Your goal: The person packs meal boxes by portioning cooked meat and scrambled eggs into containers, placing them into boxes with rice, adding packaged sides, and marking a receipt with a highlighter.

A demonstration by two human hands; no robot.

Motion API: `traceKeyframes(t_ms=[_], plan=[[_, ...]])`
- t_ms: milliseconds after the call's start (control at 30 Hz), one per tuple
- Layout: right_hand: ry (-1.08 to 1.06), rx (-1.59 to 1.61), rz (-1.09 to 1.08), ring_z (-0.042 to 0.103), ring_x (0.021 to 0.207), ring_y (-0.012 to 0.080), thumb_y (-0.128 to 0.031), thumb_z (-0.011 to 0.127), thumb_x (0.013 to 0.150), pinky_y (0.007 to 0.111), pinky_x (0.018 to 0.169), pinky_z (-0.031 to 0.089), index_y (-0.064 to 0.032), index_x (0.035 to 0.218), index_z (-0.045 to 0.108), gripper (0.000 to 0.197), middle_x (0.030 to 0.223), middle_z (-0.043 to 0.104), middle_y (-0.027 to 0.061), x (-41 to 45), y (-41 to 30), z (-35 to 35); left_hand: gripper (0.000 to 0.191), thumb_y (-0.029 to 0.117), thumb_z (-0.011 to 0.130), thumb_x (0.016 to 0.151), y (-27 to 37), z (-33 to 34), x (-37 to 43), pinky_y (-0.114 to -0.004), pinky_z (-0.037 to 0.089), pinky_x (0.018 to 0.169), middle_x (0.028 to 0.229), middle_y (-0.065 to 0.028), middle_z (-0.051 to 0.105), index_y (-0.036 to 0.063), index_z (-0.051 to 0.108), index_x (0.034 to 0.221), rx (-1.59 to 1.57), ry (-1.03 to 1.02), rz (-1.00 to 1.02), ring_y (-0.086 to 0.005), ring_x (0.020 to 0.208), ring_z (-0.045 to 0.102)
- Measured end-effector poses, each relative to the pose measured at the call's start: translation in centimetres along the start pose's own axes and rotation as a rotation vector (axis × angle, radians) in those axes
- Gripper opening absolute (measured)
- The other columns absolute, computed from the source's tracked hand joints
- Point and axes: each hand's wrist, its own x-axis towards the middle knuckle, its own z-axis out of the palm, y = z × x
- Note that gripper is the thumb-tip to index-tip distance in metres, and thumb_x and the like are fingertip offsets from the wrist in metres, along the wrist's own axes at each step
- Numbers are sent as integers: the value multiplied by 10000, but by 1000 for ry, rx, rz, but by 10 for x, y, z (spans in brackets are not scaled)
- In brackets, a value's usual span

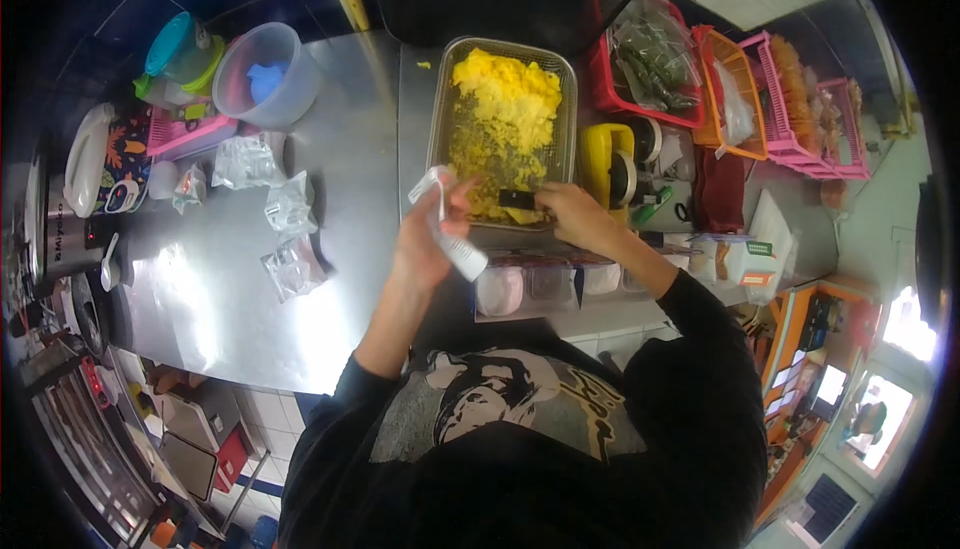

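Note:
A rectangular metal tray with mesh-like walls [570, 121] stands before me, holding crumbly yellow food [510, 91], heaped at its far end and thinner near me. My left hand [427, 238] is at the tray's near left corner, closed around a white printed paper strip or packet [461, 253]; its fingers are blurred. At the near right part of the tray, my right hand [574, 211] grips a small black object [517, 199], perhaps a handle or scraper, just above the food. What lies under the black object is hidden.
Several clear plastic packets [289, 204] lie on the steel counter at left, near a translucent bucket [266, 76] with something blue inside. Red [701, 110], orange and pink baskets stand at right, beside a yellow container [596, 155]. Lidded tubs [499, 290] sit below the tray's near edge.

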Motion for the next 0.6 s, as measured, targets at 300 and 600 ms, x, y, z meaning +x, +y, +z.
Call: traceKeyframes(t_ms=[300, 600], plan=[[-62, 94, -67, 543, 975, 374, 72, 606, 638, 419, 838, 442, 43, 956, 583, 320, 954, 577, 192, 2, -4, -6, 169, 38, 351, 946, -7, -34, -12, -294, 555, 750, 1114, -251, 470, -48, 436, 1064, -482, 116, -482, -269, 963, 558], [60, 132, -73, 536, 983, 399, 95, 541, 683, 429, 831, 445, 57, 936, 569, 257, 936, 554, 208, 7, 1, -1, 203, 122, 375, 967, -7, -34, 11, -227, 554, 548, 982, -195, 536, -53, 455, 1032, -678, 118, -478, -234, 903, 592]])
